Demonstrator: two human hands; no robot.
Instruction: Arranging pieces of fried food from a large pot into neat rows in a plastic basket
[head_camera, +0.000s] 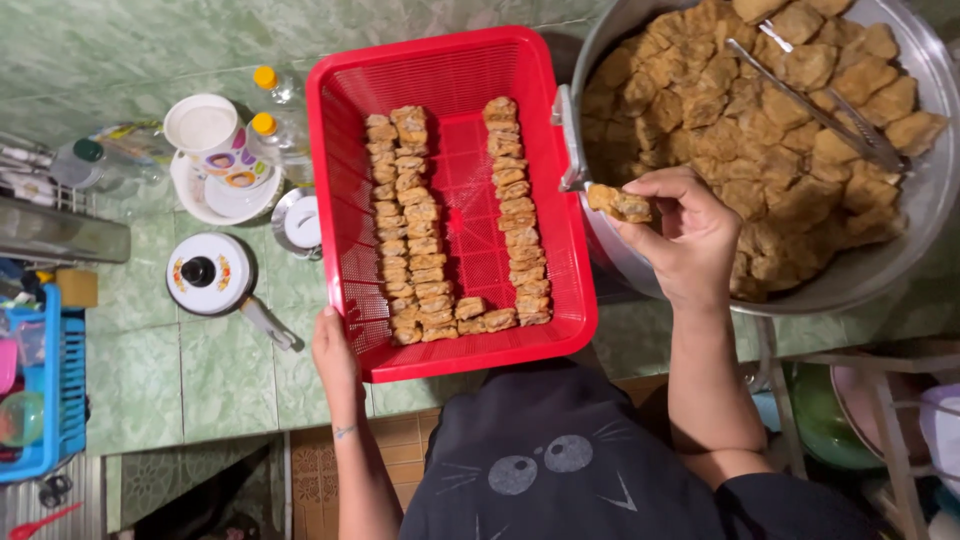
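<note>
My right hand (690, 235), right of centre in the frame, pinches one fried piece (620, 204) between thumb and fingertips, the other fingers curled loosely; it hangs over the gap between the rim of the big metal bowl (925, 190) and the right wall of the red basket (560, 200). My left hand (333, 352) rests at the basket's lower left corner, fingers out of sight under or behind the rim, so I cannot tell how tightly it grips; it seems to be steadying the basket.

Inside the basket the fried pieces (415, 230) lie in tidy lines: a double column on the left, a single column (515, 210) on the right, and a short row along the bottom joining them. The bowl in the upper right holds a heap of the same pieces, with metal tongs (815, 100) lying across them.

I judge I am midway through carrying a piece from bowl to basket. The next move calls for setting it in line with the others without knocking them.

On the green tiled counter at the left stand a white cup (205, 130), two yellow-capped bottles (268, 100) and a small lidded pan (210, 273).
</note>
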